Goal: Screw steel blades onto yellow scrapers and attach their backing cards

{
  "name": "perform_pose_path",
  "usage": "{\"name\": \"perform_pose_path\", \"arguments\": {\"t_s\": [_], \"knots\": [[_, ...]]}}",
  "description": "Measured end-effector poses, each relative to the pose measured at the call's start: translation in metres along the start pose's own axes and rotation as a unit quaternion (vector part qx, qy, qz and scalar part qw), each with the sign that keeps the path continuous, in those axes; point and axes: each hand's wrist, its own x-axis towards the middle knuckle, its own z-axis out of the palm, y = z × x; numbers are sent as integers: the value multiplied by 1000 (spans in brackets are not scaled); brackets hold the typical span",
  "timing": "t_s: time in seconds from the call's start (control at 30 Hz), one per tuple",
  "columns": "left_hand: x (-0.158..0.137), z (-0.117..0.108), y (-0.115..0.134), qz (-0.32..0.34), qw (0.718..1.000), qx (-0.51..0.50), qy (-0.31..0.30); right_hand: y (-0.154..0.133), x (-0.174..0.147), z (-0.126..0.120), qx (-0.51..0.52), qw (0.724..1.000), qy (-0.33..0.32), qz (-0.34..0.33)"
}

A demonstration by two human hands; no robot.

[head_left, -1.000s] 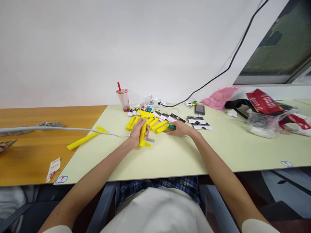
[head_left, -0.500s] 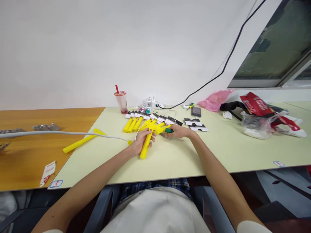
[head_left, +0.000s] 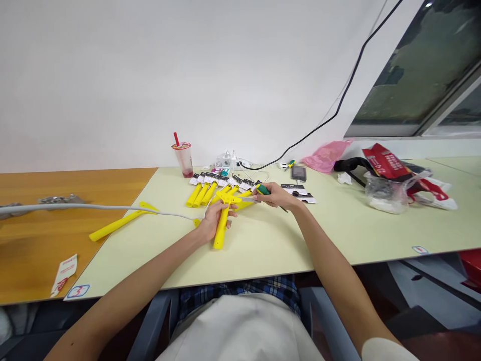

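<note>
My left hand [head_left: 213, 220] is wrapped round a yellow plastic piece with a tubular handle [head_left: 221, 229], its wider head turned away from me. In my right hand [head_left: 276, 195] is a green-handled screwdriver [head_left: 262, 189], with a thin dark shaft showing below the hand and slanting to the lower right. The right fingertips also pinch a thin pale strip [head_left: 248, 199] that meets the yellow head; its exact kind is unclear. Just beyond both hands lie several yellow handles [head_left: 202, 194] in a row, with black-and-white cards [head_left: 210, 178] at their far ends.
At the left, another yellow piece [head_left: 120, 224] straddles the two table surfaces under a grey cable [head_left: 112, 206]. A drink cup [head_left: 184, 163] stands near the wall. More cards [head_left: 296, 190], a small dark device [head_left: 298, 173], and a pink bag [head_left: 326, 156] lie right.
My right hand has turned the screwdriver, so its handle now sits above the fingers and its shaft points to the lower right. The pale strip has come into sight. The view has shifted slightly.
</note>
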Motion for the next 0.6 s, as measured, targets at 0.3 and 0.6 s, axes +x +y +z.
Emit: {"name": "perform_pose_path", "arguments": {"t_s": [0.3, 0.6], "knots": [[-1, 2, 1, -8, 1000, 9, 12, 9, 14, 22, 33, 988, 141, -52], [-2, 4, -2, 6, 998, 55, -8, 3, 13, 40, -38, 987, 134, -75]]}}
